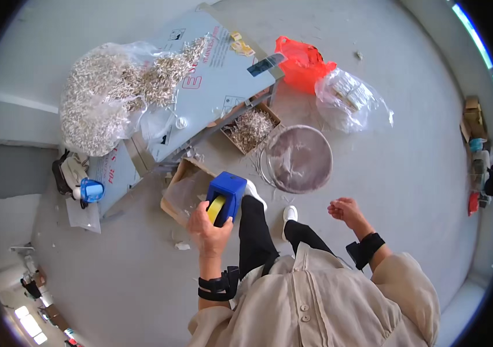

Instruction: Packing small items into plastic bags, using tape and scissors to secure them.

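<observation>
My left hand [208, 229] grips a blue tape dispenser [229, 184] with a yellow roll [216, 208] in it, held in the air before my left leg. Under and behind the dispenser, an open cardboard box [172, 203] lined with clear plastic stands on the floor. To the right, my right hand [346, 210] hangs in the air with its fingers curled in, apart from everything; nothing shows in it. A round stool [300, 159] with a plastic-covered seat stands ahead, between the two hands.
A film-covered metal table [212, 87] carries a large clear bag of small pale pieces [93, 98], with a loose heap [171, 78] beside it. Below its edge is a carton of similar pieces [251, 128]. A red bag [301, 63] and a clear bag of white packs [350, 98] lie beyond the stool.
</observation>
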Action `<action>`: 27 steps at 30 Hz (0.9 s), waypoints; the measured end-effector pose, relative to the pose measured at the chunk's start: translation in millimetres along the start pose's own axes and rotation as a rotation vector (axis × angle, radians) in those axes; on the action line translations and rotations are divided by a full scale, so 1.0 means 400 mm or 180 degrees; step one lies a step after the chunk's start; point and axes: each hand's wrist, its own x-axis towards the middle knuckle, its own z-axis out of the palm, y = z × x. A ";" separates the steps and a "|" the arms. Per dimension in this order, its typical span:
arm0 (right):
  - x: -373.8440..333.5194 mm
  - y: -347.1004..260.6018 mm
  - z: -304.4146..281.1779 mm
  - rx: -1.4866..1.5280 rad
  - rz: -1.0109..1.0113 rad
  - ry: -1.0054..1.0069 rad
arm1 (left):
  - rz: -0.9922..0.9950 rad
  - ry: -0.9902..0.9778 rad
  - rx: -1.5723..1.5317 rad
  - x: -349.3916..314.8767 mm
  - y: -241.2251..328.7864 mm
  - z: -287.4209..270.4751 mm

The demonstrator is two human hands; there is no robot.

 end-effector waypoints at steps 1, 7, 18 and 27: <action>0.001 -0.027 0.022 -0.0155 -0.0131 0.0005 | -0.0050 0.0014 -0.0055 0.000 -0.020 0.005; 0.110 -0.379 0.256 -0.0804 -0.0576 0.0119 | -0.0277 -0.0114 -0.0272 0.296 -0.127 0.099; 0.159 -0.566 0.338 -0.0905 0.0009 0.0079 | -0.0129 -0.0378 -0.0263 0.659 -0.198 0.190; 0.295 -0.797 0.212 -0.0666 0.0045 0.0234 | -0.0331 -0.0315 0.0011 1.032 -0.140 0.334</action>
